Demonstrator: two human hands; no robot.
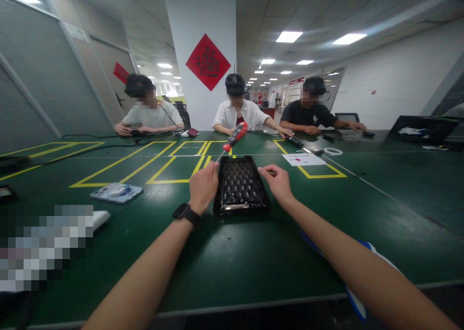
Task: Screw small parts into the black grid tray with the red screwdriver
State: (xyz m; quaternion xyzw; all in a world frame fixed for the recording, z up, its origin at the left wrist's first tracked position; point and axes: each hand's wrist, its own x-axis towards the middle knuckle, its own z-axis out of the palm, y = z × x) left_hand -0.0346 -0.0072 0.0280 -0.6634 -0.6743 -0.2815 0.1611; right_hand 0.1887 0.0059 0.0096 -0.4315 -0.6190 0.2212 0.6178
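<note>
My left hand (204, 187), with a dark watch on its wrist, is closed around the metal shaft of a screwdriver (236, 136). Its red and black handle points up and away from me. Just right of that hand, a black case of screwdriver bits (242, 209) lies open on the table, with several rows of bits showing. Over the case's right edge, my right hand (277, 182) has thumb and finger pinched together. Whatever sits in that pinch, if anything, is too small to make out.
Yellow tape (169, 181) marks rectangles on the green table (203, 267). A plastic-wrapped packet (116, 193) lies to the left. A printed white sheet (304, 160) and a tape roll (332, 151) are at right. Three people wearing headsets sit opposite, one reaching toward a dark tool (294, 140).
</note>
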